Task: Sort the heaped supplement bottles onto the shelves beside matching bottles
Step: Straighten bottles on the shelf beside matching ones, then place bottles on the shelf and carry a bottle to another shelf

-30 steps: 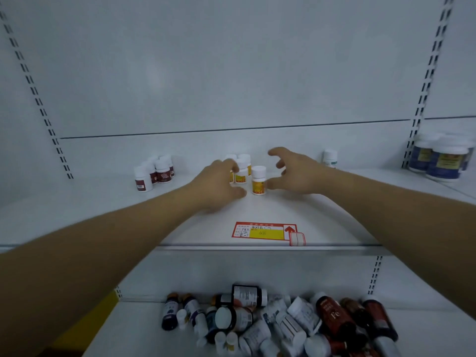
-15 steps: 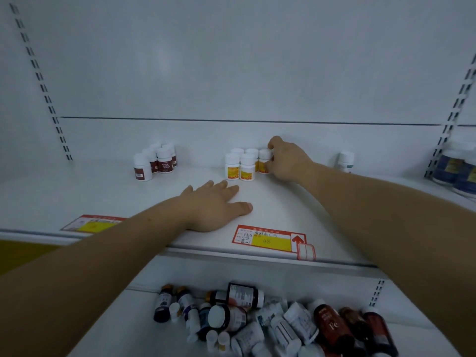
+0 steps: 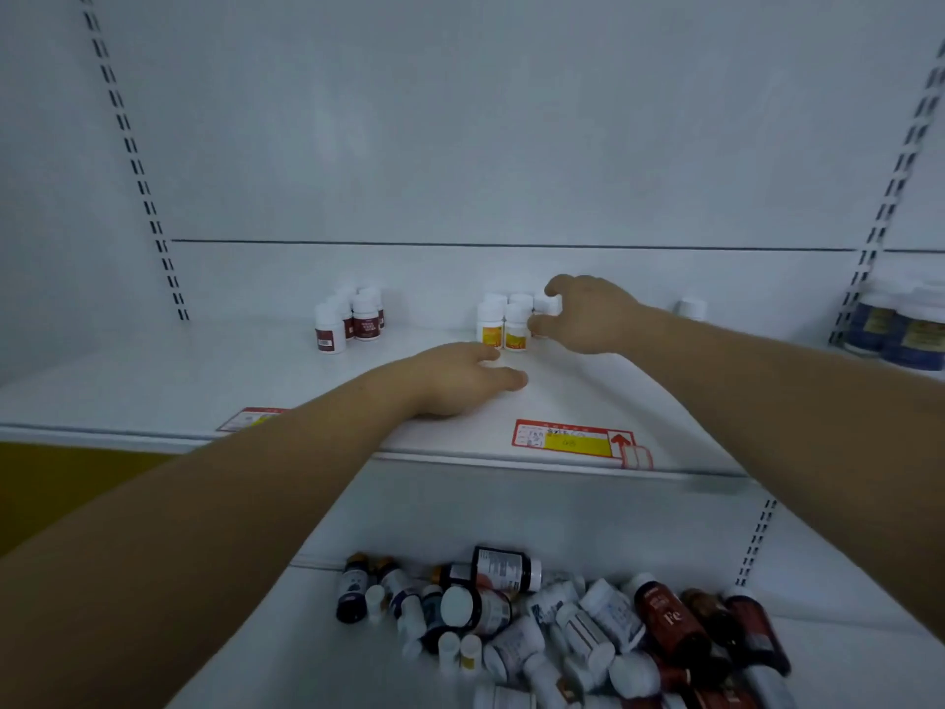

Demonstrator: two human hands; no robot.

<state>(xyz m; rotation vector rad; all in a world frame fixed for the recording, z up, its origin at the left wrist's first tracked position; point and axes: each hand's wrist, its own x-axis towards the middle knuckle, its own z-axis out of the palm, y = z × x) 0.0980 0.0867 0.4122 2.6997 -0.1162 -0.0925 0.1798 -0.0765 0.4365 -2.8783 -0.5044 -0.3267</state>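
A cluster of small white bottles with yellow labels (image 3: pixel 503 325) stands at the middle of the upper shelf (image 3: pixel 153 391). My right hand (image 3: pixel 588 317) is at the cluster's right end, thumb and forefinger curved round a white-capped yellow-label bottle (image 3: pixel 546 304) standing there. My left hand (image 3: pixel 460 381) rests flat on the shelf just in front of the cluster, fingers straight and holding nothing. On the lower shelf lies the heap of mixed supplement bottles (image 3: pixel 562 621), some dark, some white.
A group of red-label white bottles (image 3: pixel 353 319) stands to the left on the upper shelf. A lone white bottle (image 3: pixel 690 308) is behind my right forearm. Large blue-label bottles (image 3: pixel 900 332) stand at far right. A red and yellow price tag (image 3: pixel 572 442) marks the shelf edge.
My right hand carried the yellow-label bottle back to the right end of the cluster and set it there. My left hand let go, drew back, then slid forward again on the shelf.
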